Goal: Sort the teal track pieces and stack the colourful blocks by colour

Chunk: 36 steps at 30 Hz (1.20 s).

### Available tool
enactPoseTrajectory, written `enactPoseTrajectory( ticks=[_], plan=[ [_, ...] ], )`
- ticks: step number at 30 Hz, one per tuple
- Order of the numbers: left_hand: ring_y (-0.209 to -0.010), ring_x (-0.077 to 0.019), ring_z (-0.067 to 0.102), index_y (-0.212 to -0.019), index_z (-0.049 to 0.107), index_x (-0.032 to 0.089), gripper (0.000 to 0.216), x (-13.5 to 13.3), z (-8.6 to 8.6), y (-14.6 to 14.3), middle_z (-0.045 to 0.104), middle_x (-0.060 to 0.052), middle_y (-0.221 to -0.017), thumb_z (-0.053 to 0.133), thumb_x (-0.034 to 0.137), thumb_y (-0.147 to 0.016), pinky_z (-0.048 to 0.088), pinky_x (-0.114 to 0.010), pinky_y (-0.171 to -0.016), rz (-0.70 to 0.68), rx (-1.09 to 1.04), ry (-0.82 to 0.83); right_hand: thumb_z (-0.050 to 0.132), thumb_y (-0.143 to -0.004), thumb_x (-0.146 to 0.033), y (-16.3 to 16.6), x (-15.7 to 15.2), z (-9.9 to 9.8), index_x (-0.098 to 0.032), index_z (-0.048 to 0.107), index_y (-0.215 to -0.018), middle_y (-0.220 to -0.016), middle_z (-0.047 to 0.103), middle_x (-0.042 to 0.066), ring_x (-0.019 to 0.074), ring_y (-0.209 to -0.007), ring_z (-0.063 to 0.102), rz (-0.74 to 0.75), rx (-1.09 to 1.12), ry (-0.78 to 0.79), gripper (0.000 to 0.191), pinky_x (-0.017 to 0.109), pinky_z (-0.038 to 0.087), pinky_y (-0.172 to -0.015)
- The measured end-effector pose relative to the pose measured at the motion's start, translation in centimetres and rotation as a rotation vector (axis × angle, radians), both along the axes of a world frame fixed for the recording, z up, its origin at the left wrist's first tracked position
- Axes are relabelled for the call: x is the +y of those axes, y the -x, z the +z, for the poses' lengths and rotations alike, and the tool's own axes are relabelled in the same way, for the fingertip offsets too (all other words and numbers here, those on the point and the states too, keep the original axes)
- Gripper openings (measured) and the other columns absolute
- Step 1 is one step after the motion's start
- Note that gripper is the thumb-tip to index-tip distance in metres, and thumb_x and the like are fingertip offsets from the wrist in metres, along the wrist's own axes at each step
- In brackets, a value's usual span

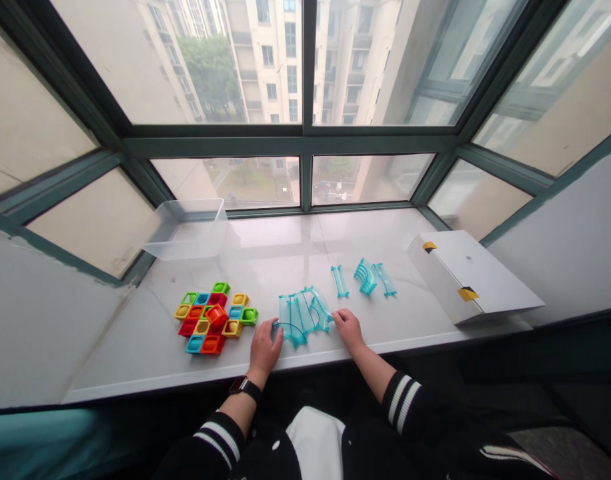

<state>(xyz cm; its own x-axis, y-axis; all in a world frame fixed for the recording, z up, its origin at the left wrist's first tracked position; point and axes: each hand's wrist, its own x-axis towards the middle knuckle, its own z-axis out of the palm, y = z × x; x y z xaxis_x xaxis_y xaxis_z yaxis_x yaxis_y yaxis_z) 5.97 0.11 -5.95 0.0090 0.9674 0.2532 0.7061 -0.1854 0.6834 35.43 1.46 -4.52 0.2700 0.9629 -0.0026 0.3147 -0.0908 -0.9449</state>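
Note:
Several translucent teal track pieces (pixel 299 317), straight and curved, lie side by side in a group near the front of the white sill. At the group's left end, my left hand (pixel 265 345) rests on the sill, thumb and fingers closed at the edge of a piece. My right hand (pixel 349 328) pinches the lower right end of a curved track piece (pixel 319 301) on the other side. Fingers partly hide both contact points. Farther back to the right lie a loose straight track piece (pixel 340 281), a ribbed curved bundle (pixel 366 277) and another slightly bent piece (pixel 385 279).
Left of my hands sits a cluster of coloured blocks (pixel 201 327), with an orange block (pixel 216 315) tilted on top. A clear plastic bin (pixel 185 230) stands behind it. A white box (pixel 478 277) with yellow-black tabs stands at right. Windows (pixel 305 143) border the sill (pixel 265 243).

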Motion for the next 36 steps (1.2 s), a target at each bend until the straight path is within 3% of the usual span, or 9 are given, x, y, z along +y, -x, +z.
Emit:
enactPoseTrajectory(
  ticks=[5, 11, 18, 26, 36],
  plan=[
    [-0.116, -0.0296, 0.065, -0.156, 0.047, 0.023, 0.055, -0.2, 0.6, -0.2, 0.071, -0.011, -0.123, 0.045, 0.044, -0.106, 0.051, -0.050, -0.107, -0.035, 0.036, -0.006, 0.059, -0.085, -0.050, -0.1, 0.0, 0.4, -0.024, 0.064, -0.066, -0.078, 0.065, 0.003, 0.0232, -0.079, 0.062, 0.048, -0.031, 0.044, 0.032, 0.034, 0.048, -0.078],
    [-0.116, -0.0305, 0.065, -0.142, 0.061, 0.025, 0.048, -0.4, 1.3, -0.4, 0.070, -0.011, -0.125, 0.055, 0.050, -0.101, 0.051, -0.049, -0.105, -0.090, 0.113, -0.032, 0.062, -0.081, -0.053, -0.8, 0.8, 0.5, -0.024, 0.065, -0.067, -0.080, 0.068, 0.003, 0.0241, -0.082, 0.063, 0.098, -0.045, 0.117, 0.033, 0.033, 0.048, -0.080],
    [-0.113, -0.0308, 0.067, -0.138, 0.061, 0.023, 0.045, -0.2, 1.1, -0.4, 0.072, -0.011, -0.120, 0.056, 0.046, -0.100, 0.052, -0.049, -0.103, -0.074, 0.113, -0.029, 0.058, -0.082, -0.059, -2.4, 1.3, 0.8, -0.022, 0.069, -0.076, -0.081, 0.071, 0.004, 0.0246, -0.083, 0.064, 0.083, -0.018, 0.132, 0.039, 0.033, 0.048, -0.078],
    [-0.113, -0.0308, 0.065, -0.137, 0.061, 0.022, 0.043, -0.3, 1.2, -0.5, 0.072, -0.011, -0.122, 0.055, 0.044, -0.100, 0.051, -0.049, -0.104, -0.066, 0.111, -0.018, 0.055, -0.083, -0.062, -3.3, 2.0, 0.7, -0.023, 0.065, -0.071, -0.071, 0.064, 0.001, 0.0226, -0.077, 0.061, 0.083, -0.018, 0.094, 0.042, 0.031, 0.047, -0.073],
    [-0.112, -0.0309, 0.067, -0.138, 0.062, 0.022, 0.045, -0.3, 1.4, -0.5, 0.072, -0.011, -0.119, 0.055, 0.045, -0.100, 0.052, -0.049, -0.103, -0.072, 0.106, -0.026, 0.049, -0.092, -0.065, -2.4, 2.4, 1.9, -0.022, 0.070, -0.082, -0.089, 0.068, 0.006, 0.0242, -0.088, 0.063, -0.002, -0.025, -0.018, 0.048, 0.034, 0.051, -0.082]
  ],
)
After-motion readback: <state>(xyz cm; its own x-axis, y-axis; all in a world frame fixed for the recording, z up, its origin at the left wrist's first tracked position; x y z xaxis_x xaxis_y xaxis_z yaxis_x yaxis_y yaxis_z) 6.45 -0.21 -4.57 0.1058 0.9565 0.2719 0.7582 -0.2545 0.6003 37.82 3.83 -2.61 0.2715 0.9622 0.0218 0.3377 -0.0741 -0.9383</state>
